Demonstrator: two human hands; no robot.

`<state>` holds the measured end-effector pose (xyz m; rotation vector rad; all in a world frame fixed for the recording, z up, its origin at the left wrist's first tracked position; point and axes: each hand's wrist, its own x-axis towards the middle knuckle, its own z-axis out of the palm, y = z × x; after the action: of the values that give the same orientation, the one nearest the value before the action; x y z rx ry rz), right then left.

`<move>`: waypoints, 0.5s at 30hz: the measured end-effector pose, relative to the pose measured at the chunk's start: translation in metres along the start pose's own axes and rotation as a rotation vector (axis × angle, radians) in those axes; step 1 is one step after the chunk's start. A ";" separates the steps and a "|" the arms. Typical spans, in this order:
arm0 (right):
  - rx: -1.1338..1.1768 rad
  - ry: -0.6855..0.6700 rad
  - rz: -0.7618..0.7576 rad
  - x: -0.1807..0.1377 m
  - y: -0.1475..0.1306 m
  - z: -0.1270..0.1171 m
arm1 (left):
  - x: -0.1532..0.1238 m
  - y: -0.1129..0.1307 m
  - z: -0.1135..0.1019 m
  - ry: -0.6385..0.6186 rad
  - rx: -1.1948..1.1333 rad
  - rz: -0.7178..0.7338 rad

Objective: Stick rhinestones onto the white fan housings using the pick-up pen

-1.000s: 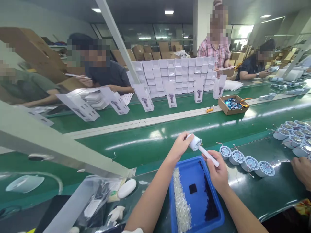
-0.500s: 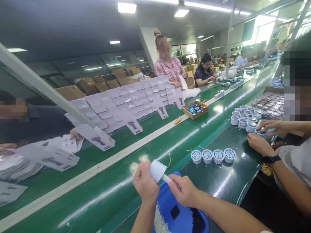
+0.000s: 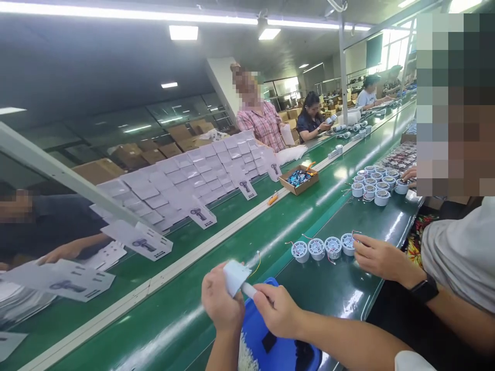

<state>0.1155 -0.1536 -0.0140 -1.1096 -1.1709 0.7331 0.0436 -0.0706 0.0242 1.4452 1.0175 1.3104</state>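
My left hand (image 3: 221, 303) is closed around a pale blue-white, cup-shaped plastic housing (image 3: 234, 276), tilted above the belt. A thin yellow wire (image 3: 256, 264) with a small connector sticks out past it. My right hand (image 3: 279, 310) pinches a white rod (image 3: 248, 290), whose far end meets the housing's lower edge; whether it goes inside cannot be made out. Below both hands stands a blue bin (image 3: 253, 319) with small white pieces (image 3: 246, 355) and black pieces (image 3: 268, 341).
Several round white motor units (image 3: 316, 249) stand in a row at right, touched by a co-worker's hand (image 3: 377, 260). More units (image 3: 369, 191) sit behind. Across the green conveyor (image 3: 185, 278) are a cardboard tray (image 3: 298, 180), an orange tool (image 3: 273, 198) and printed white boxes (image 3: 201, 214).
The view has shifted, and both my hands keep their hold on the housing and rod. The co-worker's hand has come to the end of the row of motor units.
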 end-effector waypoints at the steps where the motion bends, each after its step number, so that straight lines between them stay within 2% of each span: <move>1: 0.004 0.025 0.002 0.001 0.000 -0.001 | -0.001 0.004 0.004 -0.004 -0.058 -0.023; 4: 0.023 0.068 -0.010 0.004 0.002 -0.004 | 0.005 0.022 0.007 -0.199 -0.126 -0.171; 6: 0.084 0.048 -0.005 0.004 0.003 -0.004 | 0.019 0.035 0.000 -0.260 -0.122 -0.223; 9: 0.219 0.009 0.018 -0.001 0.003 0.000 | 0.043 0.047 -0.011 -0.135 -0.086 -0.135; 11: 0.247 0.034 -0.001 -0.004 0.002 0.002 | 0.052 0.044 -0.014 -0.129 0.060 -0.094; 13: 0.196 0.103 -0.066 -0.006 0.001 0.001 | 0.051 0.033 -0.012 -0.275 0.349 -0.043; 15: 0.108 0.187 -0.168 -0.004 0.002 -0.004 | 0.042 0.019 -0.004 -0.522 0.632 0.065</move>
<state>0.1178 -0.1579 -0.0171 -0.9554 -1.0393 0.5444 0.0432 -0.0344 0.0532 2.1602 1.0687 0.5924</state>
